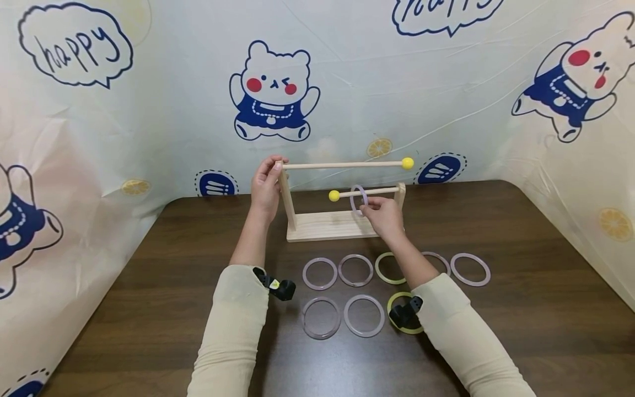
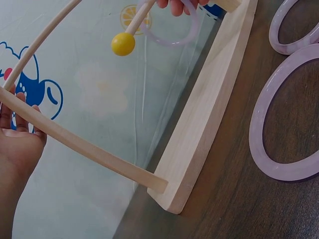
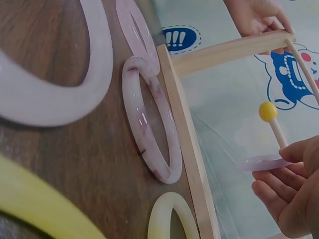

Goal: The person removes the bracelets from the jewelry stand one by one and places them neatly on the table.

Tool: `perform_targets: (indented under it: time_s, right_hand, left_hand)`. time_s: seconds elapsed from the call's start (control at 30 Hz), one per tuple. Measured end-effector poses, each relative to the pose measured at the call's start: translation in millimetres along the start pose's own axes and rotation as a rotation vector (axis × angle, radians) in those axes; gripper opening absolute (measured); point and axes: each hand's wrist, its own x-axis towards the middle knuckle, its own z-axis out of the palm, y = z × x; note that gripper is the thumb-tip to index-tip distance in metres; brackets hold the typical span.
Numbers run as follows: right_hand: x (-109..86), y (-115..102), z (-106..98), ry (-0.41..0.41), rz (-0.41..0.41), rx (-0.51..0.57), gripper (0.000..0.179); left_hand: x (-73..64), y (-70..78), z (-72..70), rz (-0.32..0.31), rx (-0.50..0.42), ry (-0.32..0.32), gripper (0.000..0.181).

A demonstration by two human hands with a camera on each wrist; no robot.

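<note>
A wooden rack (image 1: 327, 226) has two posts, each with a horizontal rod tipped by a yellow ball. My left hand (image 1: 266, 187) grips the top of the taller left post (image 1: 288, 201), where the long upper rod (image 1: 347, 165) begins. On the right, my right hand (image 1: 384, 218) pinches a pale purple bangle (image 1: 353, 201) between thumb and fingers. That bangle encircles the short lower rod (image 1: 382, 191), behind its yellow ball (image 1: 334, 196). In the right wrist view, the held bangle (image 3: 261, 163) lies over the fingers, with the thumb on top.
Several bangles lie in two rows before the rack: a purple one (image 1: 319, 274), a marbled one (image 1: 355, 271), a pale one (image 1: 364, 316) and a yellow one (image 1: 397, 326) partly under the right wrist camera. A printed cloth (image 1: 347, 99) hangs behind the brown table (image 1: 198, 309).
</note>
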Motion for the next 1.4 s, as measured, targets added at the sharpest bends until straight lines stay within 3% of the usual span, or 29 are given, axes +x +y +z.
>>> perform_targets:
  time_s: [0.43, 1.1, 1.4]
  right_hand:
    - [-2.1, -5.5, -0.2, 0.031, 0.004, -0.076, 0.022]
    - [-3.3, -6.8, 6.3, 0.089, -0.069, -0.056, 0.021]
    - [-5.0, -8.7, 10.0, 0.099, -0.101, -0.146, 0.019]
  left_hand:
    - [0.3, -0.6, -1.3, -0.002, -0.004, -0.002, 0.012]
    - [-0.2, 0.6, -1.3, -0.019, 0.004, -0.006, 0.013]
    - [0.0, 0.5, -1.6, -0.016, 0.003, -0.010, 0.014]
